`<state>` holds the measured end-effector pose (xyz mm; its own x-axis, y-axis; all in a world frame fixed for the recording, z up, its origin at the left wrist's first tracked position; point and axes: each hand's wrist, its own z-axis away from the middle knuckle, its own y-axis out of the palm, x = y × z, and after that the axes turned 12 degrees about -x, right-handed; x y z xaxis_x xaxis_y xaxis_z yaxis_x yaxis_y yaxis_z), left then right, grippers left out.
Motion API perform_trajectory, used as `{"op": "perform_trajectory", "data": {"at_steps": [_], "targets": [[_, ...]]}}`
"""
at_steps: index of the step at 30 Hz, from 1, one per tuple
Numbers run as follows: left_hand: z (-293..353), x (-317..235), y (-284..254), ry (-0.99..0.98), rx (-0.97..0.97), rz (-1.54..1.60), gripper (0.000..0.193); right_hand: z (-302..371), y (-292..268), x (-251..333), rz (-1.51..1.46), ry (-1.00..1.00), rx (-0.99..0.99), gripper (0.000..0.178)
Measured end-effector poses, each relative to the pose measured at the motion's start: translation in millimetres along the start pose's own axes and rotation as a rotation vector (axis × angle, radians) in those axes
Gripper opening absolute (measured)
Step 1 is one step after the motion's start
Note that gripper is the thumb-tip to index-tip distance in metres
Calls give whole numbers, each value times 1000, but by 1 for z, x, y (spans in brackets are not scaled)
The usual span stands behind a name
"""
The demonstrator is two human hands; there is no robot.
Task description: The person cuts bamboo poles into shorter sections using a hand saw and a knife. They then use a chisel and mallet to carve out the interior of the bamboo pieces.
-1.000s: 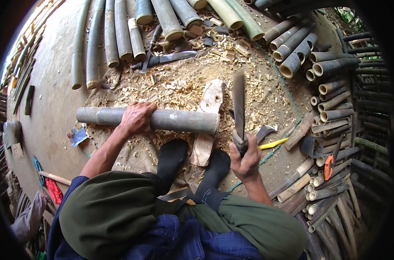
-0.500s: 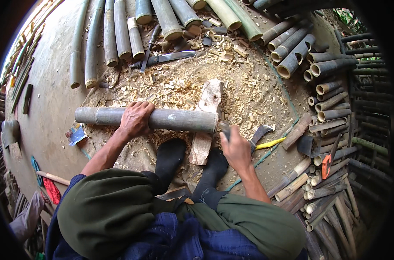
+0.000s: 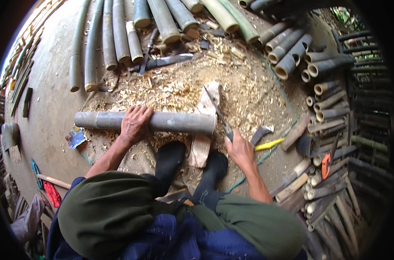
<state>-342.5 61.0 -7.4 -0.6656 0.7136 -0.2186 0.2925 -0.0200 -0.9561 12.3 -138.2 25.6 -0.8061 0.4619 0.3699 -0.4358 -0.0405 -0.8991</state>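
A thick grey-green bamboo tube (image 3: 181, 122) lies crosswise before me, its right end resting over a pale wooden block (image 3: 201, 151). My left hand (image 3: 137, 125) is closed over the tube left of its middle, fingers wrapped across the top. In my right hand (image 3: 241, 151) is a knife (image 3: 215, 105) with a dark handle. Its long narrow blade points away and to the left, just past the tube's right end and over the far part of the block. Whether the blade touches the tube I cannot tell.
Pale shavings (image 3: 171, 89) cover the ground. A large sheathed-looking blade (image 3: 168, 60) lies beyond them. To the right are a yellow handle (image 3: 269, 144) by a dark curved blade, an orange-handled saw (image 3: 326, 166) and stacked bamboo pieces (image 3: 331, 114). Long bamboo poles (image 3: 93, 52) lie at the far side.
My right hand has shifted slightly down and right, and the knife blade, hardly visible before, now shows at full length. My left hand stays on the tube.
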Motion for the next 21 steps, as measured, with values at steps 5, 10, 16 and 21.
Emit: {"op": "perform_trajectory", "data": {"at_steps": [5,10,16,21], "targets": [[8,-6,5,33,-173,-43,46,17,-66,56,-222,-220,-246,34],[8,-10,11,44,-278,-72,43,9,-29,38,-125,-45,-112,31],[16,-10,18,48,-330,-133,40,17,-55,46,-133,-111,-141,39],[15,-12,20,36,-356,-142,41,24,-56,57,-352,-339,-445,31]]}}
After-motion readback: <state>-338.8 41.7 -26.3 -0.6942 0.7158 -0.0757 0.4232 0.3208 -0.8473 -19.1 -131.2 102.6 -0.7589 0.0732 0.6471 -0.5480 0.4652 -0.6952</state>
